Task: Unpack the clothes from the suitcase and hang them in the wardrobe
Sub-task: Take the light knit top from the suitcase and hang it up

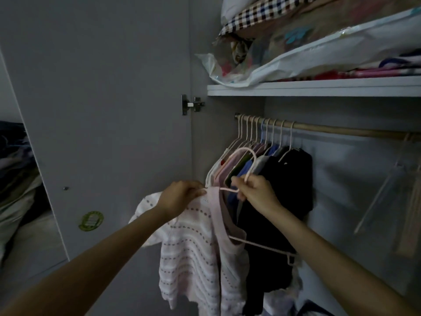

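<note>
Holding a knitted top (189,252) on a pink hanger (248,160) before the wardrobe rail (341,131).
Our left hand (180,197) pinches its shoulder; our right hand (257,195) fingers curl round the hanger's neck, below the hung clothes (284,179).

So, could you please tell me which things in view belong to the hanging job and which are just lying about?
In use:
- pink knit top, gripped by the left hand
- pink hanger, held by the right hand
- wardrobe rail
- clothes already hung

Lying about:
- bagged bedding on the shelf
- checked pillow
- green sticker on the door
</note>
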